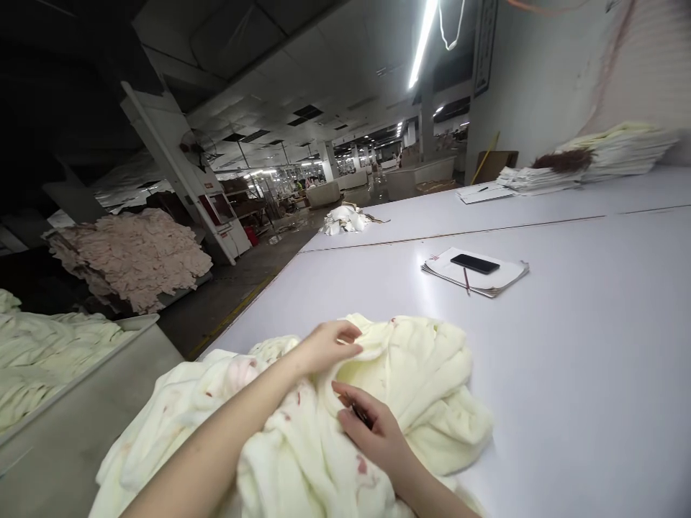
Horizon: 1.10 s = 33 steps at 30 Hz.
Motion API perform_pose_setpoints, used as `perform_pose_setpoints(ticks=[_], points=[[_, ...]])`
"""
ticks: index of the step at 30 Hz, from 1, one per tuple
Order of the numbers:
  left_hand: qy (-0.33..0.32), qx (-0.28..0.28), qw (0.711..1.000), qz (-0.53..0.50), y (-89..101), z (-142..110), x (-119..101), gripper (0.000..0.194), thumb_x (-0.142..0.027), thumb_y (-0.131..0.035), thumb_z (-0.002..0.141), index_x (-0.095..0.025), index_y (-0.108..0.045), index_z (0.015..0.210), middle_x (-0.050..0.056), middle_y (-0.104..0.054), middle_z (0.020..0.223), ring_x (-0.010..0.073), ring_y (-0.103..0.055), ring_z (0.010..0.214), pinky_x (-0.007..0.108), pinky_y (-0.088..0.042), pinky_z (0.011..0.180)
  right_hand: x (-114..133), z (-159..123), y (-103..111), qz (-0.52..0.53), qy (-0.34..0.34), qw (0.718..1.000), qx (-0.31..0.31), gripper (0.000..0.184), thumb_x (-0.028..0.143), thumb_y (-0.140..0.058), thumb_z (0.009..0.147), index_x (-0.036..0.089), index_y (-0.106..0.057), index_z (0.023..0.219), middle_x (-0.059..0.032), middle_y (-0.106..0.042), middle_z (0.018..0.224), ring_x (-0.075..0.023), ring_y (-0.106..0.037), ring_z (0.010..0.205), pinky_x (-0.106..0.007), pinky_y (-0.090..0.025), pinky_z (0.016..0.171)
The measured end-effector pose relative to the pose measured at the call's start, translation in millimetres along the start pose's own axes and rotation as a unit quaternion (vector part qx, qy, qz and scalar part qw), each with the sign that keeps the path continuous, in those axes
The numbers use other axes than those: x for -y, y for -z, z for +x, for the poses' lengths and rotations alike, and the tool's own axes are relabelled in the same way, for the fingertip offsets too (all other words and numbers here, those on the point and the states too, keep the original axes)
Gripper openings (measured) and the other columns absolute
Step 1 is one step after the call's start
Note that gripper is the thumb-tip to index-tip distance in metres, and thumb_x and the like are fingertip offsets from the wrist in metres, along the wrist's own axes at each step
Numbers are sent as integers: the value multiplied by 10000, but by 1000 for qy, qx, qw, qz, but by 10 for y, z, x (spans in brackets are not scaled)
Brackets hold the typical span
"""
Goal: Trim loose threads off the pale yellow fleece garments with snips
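Note:
A heap of cream fleece fabric [421,374] with small pink prints lies on the near edge of a long white table [594,345]. My left hand [327,345] grips a fold of this fabric near the top of the heap, fingers curled shut on it. My right hand [372,428] rests on the fabric just below, fingers pinched around a small dark slim tool that I cannot name.
A black phone [475,264] lies on a stack of papers [497,277] with a pen further up the table. Folded fabric stacks [610,155] sit at the far right, a small white bundle [345,219] at the far edge. Pink [129,255] and cream [48,352] fabric piles lie left.

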<state>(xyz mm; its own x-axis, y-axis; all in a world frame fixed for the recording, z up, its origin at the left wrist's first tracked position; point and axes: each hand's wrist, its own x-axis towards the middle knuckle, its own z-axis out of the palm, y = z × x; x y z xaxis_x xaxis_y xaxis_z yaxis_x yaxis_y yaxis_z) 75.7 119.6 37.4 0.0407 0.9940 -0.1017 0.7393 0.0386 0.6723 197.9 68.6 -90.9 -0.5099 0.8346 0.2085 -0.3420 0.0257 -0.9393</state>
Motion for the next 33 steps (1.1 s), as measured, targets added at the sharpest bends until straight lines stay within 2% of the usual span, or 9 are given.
perform_pose_setpoints(ticks=[3, 6, 12, 16, 20, 23, 29, 31, 33], points=[[33, 3, 999, 16, -339, 142, 116, 261, -120, -681, 518, -167, -681, 774, 85, -689, 916, 330, -562, 1023, 435, -364, 966, 10, -51, 20, -29, 21, 999, 27, 318, 361, -587, 792, 203, -649, 1061, -27, -594, 821, -125, -508, 609, -263, -433, 578], [77, -23, 997, -10, -511, 129, 269, 154, -91, -607, 573, -173, -666, 690, 94, -687, 898, 347, -527, 1085, 469, -282, 1025, 58, -105, 62, -62, 25, 997, 47, 234, 265, -566, 786, 208, -630, 1003, 12, -542, 752, -104, -465, 576, -237, -392, 549], [181, -59, 965, -182, -382, -11, 502, 261, -373, -481, 796, -180, -605, 920, 91, -681, 869, 259, -641, 864, 396, -488, 790, 279, -46, 371, -124, -16, 992, 6, 159, 278, -531, 834, 216, -544, 980, -5, -626, 844, -106, -457, 596, -235, -381, 583], [202, -17, 934, -294, -327, -98, 461, 529, -664, -461, 760, -156, -588, 842, 93, -671, 741, 238, -652, 701, 350, -508, 667, 375, 104, 639, -217, -23, 974, -54, 197, 367, -521, 850, 215, -552, 971, -15, -638, 890, -93, -400, 513, -248, -380, 542], [191, 66, 880, -430, -318, -145, 385, 475, -622, -577, 730, -147, -582, 731, 69, -642, 669, 201, -628, 662, 303, -484, 673, 407, 191, 691, -272, 6, 960, -62, 247, 401, -470, 878, 221, -600, 986, -36, -644, 910, -146, -537, 656, -266, -432, 607], [162, 100, 882, -432, -287, -178, 337, 352, -474, -698, 687, -141, -592, 730, 26, -607, 655, 148, -580, 617, 256, -454, 641, 362, 222, 637, -306, 39, 949, -67, 243, 377, -465, 884, 228, -626, 989, -36, -649, 896, -178, -590, 785, -282, -450, 683], [81, 41, 990, -113, -423, -371, 173, 213, -317, -559, 769, -167, -550, 618, -13, -524, 672, 129, -501, 626, 245, -387, 597, 208, 206, 794, -240, 5, 967, -89, 293, 447, -491, 870, 210, -663, 889, -46, -673, 835, -190, -589, 730, -287, -452, 657], [-12, 43, 999, 20, -641, -475, 192, 165, -239, -533, 761, -184, -554, 607, 12, -588, 828, 150, -531, 742, 265, -401, 687, 205, 199, 930, -212, -10, 969, -130, 313, 480, -519, 846, 203, -656, 896, -53, -675, 855, -195, -583, 737, -286, -449, 654], [-130, 130, 975, 125, -921, -560, 296, 72, -185, -574, 707, -221, -603, 652, 20, -642, 986, 180, -557, 886, 281, -404, 778, 235, 237, 1056, -218, -12, 961, -168, 315, 495, -523, 838, 201, -631, 881, -45, -661, 842, -182, -567, 715, -278, -445, 640]])
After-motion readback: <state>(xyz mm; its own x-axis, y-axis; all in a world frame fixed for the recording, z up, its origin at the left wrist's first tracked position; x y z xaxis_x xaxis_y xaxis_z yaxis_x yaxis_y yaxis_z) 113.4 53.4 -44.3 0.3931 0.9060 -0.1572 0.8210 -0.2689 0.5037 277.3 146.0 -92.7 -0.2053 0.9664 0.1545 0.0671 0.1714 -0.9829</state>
